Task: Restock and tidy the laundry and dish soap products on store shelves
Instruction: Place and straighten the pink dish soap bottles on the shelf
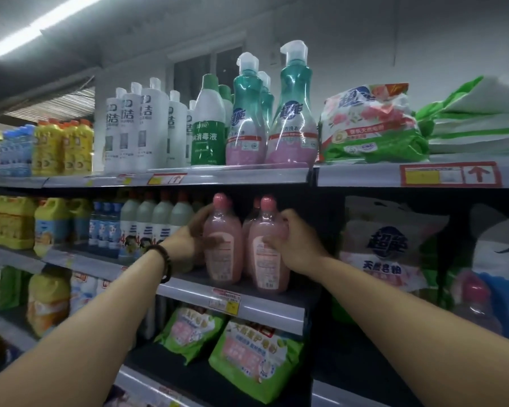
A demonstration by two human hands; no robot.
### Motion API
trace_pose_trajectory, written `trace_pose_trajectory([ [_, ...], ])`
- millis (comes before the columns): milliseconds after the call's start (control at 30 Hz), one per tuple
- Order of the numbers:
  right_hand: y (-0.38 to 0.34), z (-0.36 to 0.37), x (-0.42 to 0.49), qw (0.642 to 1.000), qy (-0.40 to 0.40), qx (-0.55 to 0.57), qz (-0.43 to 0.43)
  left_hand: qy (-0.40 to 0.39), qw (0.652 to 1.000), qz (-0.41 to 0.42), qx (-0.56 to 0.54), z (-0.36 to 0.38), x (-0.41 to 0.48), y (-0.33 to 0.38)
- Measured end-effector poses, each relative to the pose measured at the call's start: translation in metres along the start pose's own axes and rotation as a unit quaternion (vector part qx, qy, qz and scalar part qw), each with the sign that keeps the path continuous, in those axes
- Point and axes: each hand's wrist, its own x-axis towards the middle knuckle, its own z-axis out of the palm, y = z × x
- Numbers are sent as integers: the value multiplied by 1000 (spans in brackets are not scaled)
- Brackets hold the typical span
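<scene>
Pink bottles (225, 265), mid-frame shelf (276, 311): our left hand (188, 237) and right hand (296, 246) each grip one, fingers curled; tidying step, we judge; next, turn labels forward.

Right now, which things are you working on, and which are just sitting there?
In the job:
- left hand gripping the left pink bottle
- right hand gripping the right pink bottle
- the shelf they stand on

Just sitting:
- white bottles
- teal pump bottles
- yellow jugs
- green bags underneath
</scene>
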Motion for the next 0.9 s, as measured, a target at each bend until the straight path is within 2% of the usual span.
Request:
trace_pose_trajectory([
  [133,6,15,7,1000,1,21,18,-1,996,-71,-59,12,13,-10],
  [167,7,16,7,1000,-5,23,18,29,997,-69,-36,19,15,-12],
  [267,14,18,1,999,-26,11,28,144,978,-32,150,36,23,-18],
  [400,22,23,-9,1000,7,-18,9,202,970,6,133,42,30,-34],
  [567,15,34,-8,1000,12,-17,-9,168,978,36,117,25,34,-38],
  [667,11,40,-6,1000,7,-6,-4,121,986,17,111,10,32,-33],
  [733,8,44,-6,1000,-1,-5,3,89,994,-9,69,0,29,-31],
  [833,5,51,-6,1000,-2,3,5,39,997,-44,-52,-10,27,-32],
  [900,2,55,-5,1000,4,6,7,22,995,-48,-84,-11,27,-34],
])
